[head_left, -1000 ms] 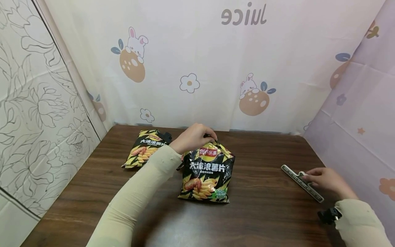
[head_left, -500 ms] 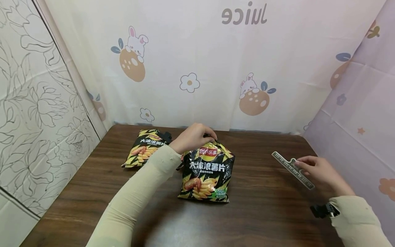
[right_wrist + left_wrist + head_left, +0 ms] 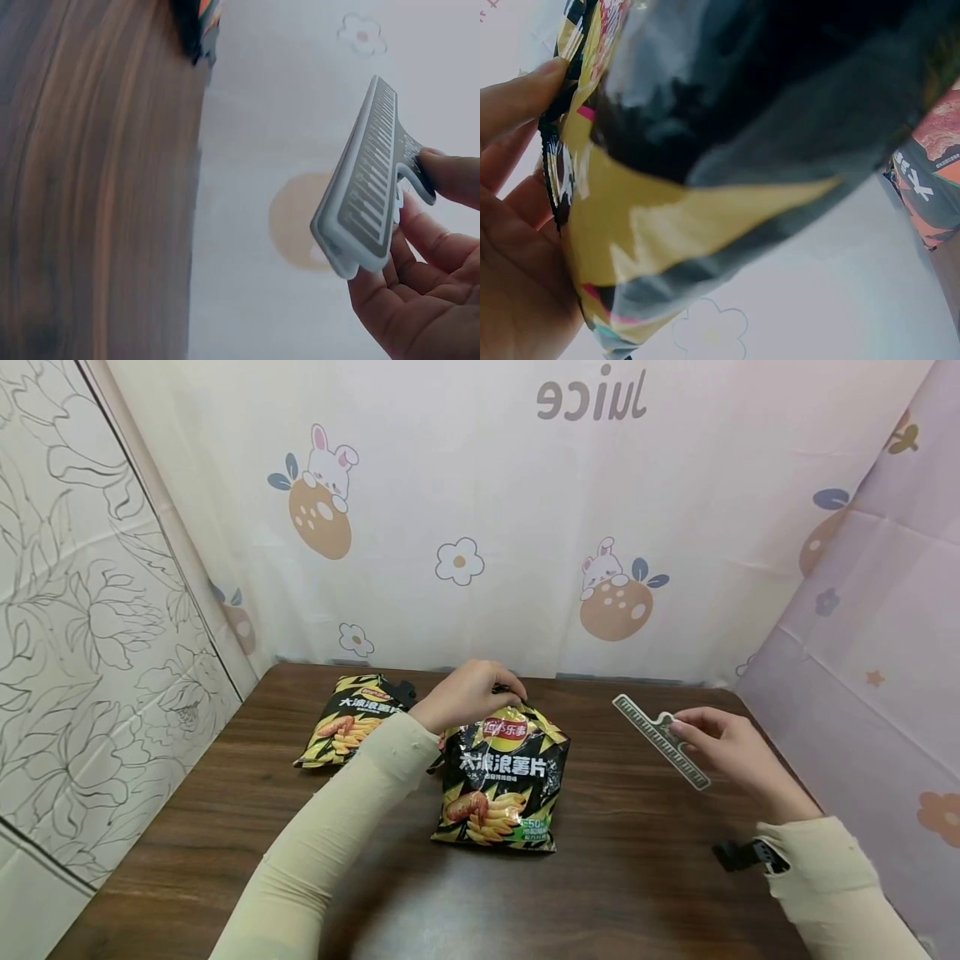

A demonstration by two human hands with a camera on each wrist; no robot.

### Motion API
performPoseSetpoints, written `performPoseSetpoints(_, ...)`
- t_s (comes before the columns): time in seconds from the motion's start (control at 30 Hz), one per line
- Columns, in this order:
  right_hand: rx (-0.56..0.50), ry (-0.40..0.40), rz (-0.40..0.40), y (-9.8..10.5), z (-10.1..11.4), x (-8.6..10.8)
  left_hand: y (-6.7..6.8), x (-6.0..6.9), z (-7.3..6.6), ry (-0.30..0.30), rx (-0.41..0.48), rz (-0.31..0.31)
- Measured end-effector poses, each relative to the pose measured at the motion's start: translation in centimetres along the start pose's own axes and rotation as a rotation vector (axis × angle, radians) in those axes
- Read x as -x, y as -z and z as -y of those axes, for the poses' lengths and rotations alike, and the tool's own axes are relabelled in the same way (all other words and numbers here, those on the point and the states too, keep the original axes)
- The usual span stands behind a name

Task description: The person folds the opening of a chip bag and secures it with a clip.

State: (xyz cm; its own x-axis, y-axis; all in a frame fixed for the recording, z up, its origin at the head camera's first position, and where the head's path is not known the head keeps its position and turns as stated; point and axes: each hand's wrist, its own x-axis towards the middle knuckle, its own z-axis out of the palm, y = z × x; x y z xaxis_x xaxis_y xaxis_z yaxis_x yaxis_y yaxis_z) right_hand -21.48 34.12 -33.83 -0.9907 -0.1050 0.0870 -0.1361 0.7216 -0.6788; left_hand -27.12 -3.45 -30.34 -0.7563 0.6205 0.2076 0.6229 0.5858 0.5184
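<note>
A black and yellow chip bag [image 3: 504, 777] stands upright in the middle of the table, its front facing me. At its top edge my left hand [image 3: 472, 693] pinches the folded-over opening; in the left wrist view the thumb [image 3: 525, 97] presses the crimped rim. My right hand [image 3: 727, 743] holds a long clip [image 3: 660, 742] by its handle, off to the right of the bag and apart from it. A keyboard pattern runs along the clip [image 3: 371, 172] in the right wrist view, where its two long jaws lie nearly together.
A second chip bag [image 3: 348, 722] lies at the back left, partly behind my left arm, with a black clip [image 3: 401, 692] at its top corner. The brown wooden table [image 3: 600, 893] ends at a patterned curtain [image 3: 525, 485] behind and to the right.
My right hand has lifted the long clip off the table's right side and carried it left and farther back. The left hand and the bag it pinches have stayed in place.
</note>
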Motion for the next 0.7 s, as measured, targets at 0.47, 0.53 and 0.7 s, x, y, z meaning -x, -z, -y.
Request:
performPoseSetpoints(0.47, -0.018, 0.161, -0.007, -2.1, 5.3, -0.7, 0.0, 0.0, 0.0, 0.015, 0.040, 0.015)
performPoseSetpoints(0.53, -0.028, 0.168, -0.002, -2.5, 5.8, -0.9, 0.0, 0.0, 0.0, 0.017, 0.040, 0.012)
performPoseSetpoints(0.7, -0.051, 0.197, -0.001, -3.5, 6.9, -1.3, 0.0, 0.0, 0.0, 0.007, 0.034, 0.005)
